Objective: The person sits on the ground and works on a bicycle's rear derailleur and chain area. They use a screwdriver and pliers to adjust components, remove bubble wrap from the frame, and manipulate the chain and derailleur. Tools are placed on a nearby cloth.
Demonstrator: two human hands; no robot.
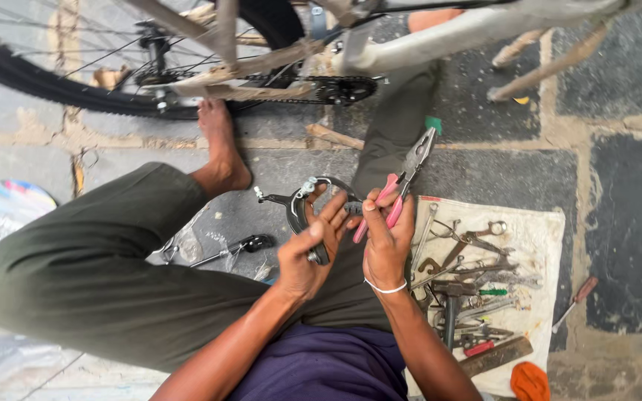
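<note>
Soft, even daylight falls with no hard shadows and no glare. The centre is sharp; the wheel (76, 59) and picture corners bend and blur slightly.

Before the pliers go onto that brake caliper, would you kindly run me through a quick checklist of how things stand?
1. Left hand grips the black brake caliper: ok.
2. Right hand holds the pink-handled pliers: ok.
3. Pliers tip on the caliper: not ok, it points up and away.
4. Small fastener between the fingertips: cannot tell, too small.
5. Spare tools within reach on the cloth at the right: ok.
</note>
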